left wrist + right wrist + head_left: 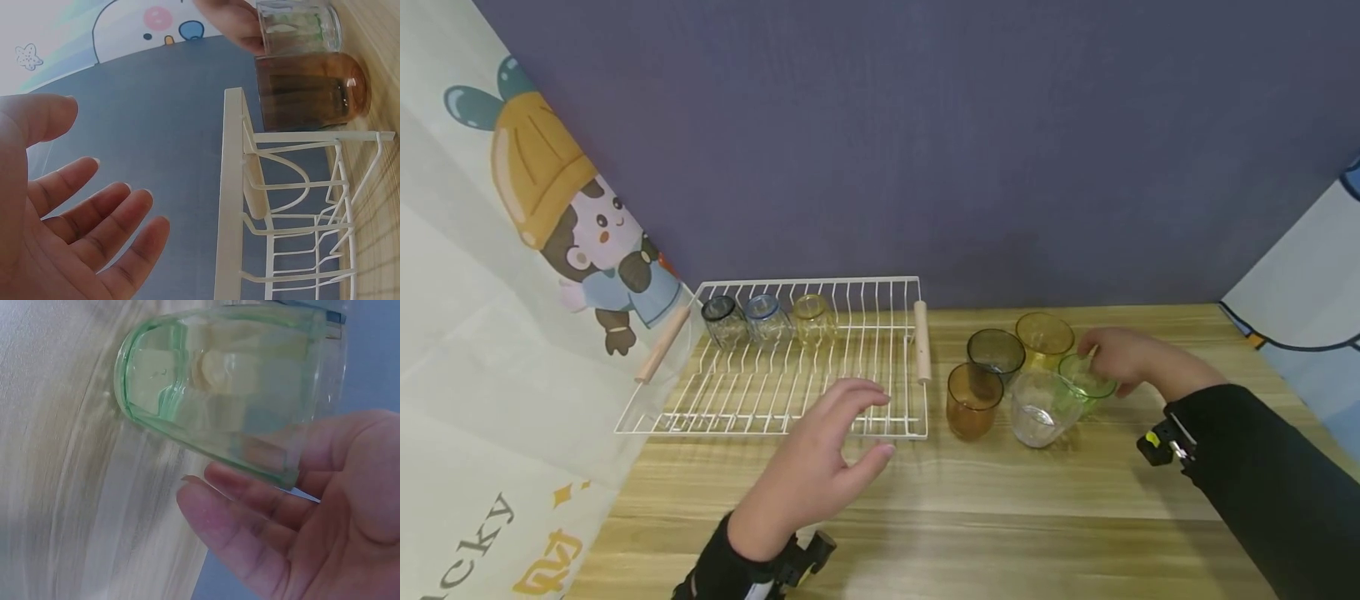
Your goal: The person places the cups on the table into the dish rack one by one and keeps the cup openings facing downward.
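Note:
My right hand (pixel 1120 360) is at the rim of a green glass (pixel 1086 385), which stands upright. In the right wrist view, a digit shows through the wall of the green glass (pixel 219 381) and other fingers lie outside it, pinching the rim. Close by stand a clear glass (pixel 1036 421), an amber-brown glass (pixel 973 408), a dark grey glass (pixel 996 354) and a yellow glass (pixel 1045 333). My left hand (pixel 820 458) hovers over the front right of a white wire rack (pixel 820 433), thumb and fingers spread apart, holding nothing.
On the rack's back left sit a dark small glass (pixel 726 325), a blue-rimmed one (pixel 769 323) and a yellow one (pixel 815 321). Wooden handles (pixel 922 342) flank the rack. A dark blue-grey wall (pixel 925 150) rises behind the wooden table (pixel 1000 517).

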Tool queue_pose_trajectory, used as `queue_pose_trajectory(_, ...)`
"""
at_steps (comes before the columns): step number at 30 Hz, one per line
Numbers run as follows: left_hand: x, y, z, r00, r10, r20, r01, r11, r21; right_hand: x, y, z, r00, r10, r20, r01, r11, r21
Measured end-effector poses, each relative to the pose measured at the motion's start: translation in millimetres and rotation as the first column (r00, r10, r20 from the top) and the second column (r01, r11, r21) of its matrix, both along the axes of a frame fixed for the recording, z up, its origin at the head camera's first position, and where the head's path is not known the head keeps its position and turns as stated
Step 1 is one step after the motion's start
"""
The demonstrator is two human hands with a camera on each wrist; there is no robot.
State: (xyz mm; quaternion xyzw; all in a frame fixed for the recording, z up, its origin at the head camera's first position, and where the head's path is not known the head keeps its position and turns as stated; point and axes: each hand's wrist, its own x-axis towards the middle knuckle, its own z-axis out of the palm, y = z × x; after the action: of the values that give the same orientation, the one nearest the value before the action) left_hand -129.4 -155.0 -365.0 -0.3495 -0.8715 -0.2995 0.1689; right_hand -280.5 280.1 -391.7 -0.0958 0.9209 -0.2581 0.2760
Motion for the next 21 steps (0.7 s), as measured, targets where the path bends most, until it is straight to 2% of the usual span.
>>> queue_pose_trajectory(9,-0.4,0.4,0.0,1.0,-0.005,-0.004,0.005,1.0,-0.002,1.6,-9,5.3,0.998,0.045,-0.041,-0.043,0.998,0.042)
queue_pose_trajectory(21,0.5,2.8,0.1,1.0,-0.021,-0.006,0.021,1.0,-0.007,4.3,-19,5.4,0.998,0.058,-0.033,-0.054,0.993,0.105)
